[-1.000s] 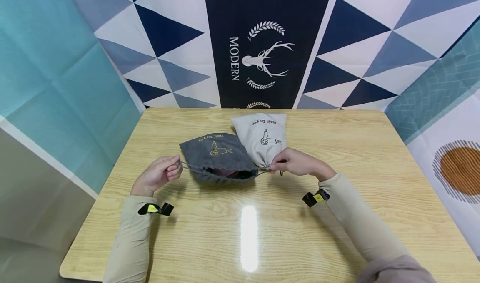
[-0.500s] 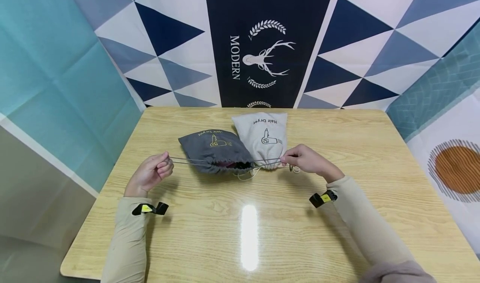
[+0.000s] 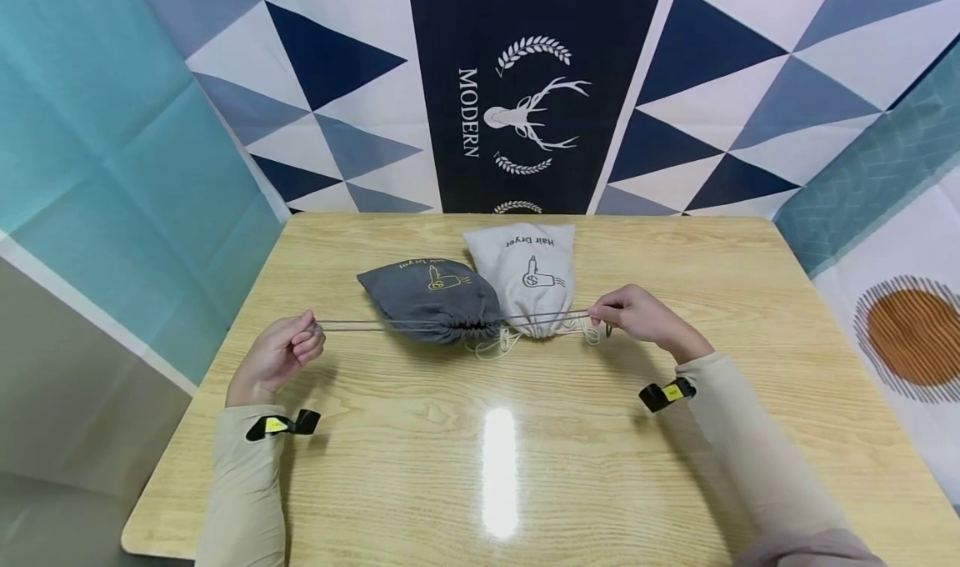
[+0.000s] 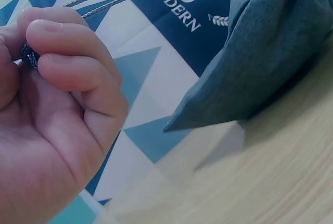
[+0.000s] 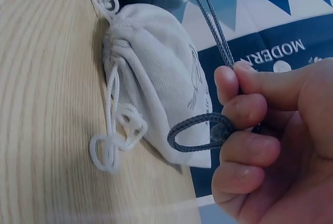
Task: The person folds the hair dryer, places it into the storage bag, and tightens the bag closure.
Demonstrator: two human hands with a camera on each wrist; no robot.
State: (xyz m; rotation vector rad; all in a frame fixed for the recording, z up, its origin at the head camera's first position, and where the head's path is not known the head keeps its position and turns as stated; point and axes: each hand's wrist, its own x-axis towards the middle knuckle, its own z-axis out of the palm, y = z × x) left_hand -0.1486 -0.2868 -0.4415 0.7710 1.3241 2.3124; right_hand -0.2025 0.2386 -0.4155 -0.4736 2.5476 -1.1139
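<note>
A dark grey drawstring bag [image 3: 431,300] with a yellow hair dryer print lies on the table, its mouth gathered into tight folds. Out to its left, my left hand [image 3: 273,352] grips one grey drawstring [image 3: 352,326] with curled fingers; the cord's knot shows between them in the left wrist view. On the other side my right hand [image 3: 637,317] pinches the opposite grey drawstring [image 5: 210,23], and a knotted loop [image 5: 195,133] sticks out past the fingers. Both cords are stretched straight. What the bag contains is hidden.
A light grey drawstring bag [image 3: 528,271] labelled "Hair Dryer" lies behind and right of the dark one, partly overlapped by it. Its white cords [image 5: 112,125] trail on the wooden table [image 3: 390,467]. A patterned cloth backdrop [image 3: 345,58] rises behind the table.
My hands have moved apart, left hand leftward and right hand rightward, lengthening the cords. The dark bag's mouth, gaping before, has drawn closed, and the bag has shifted slightly back.
</note>
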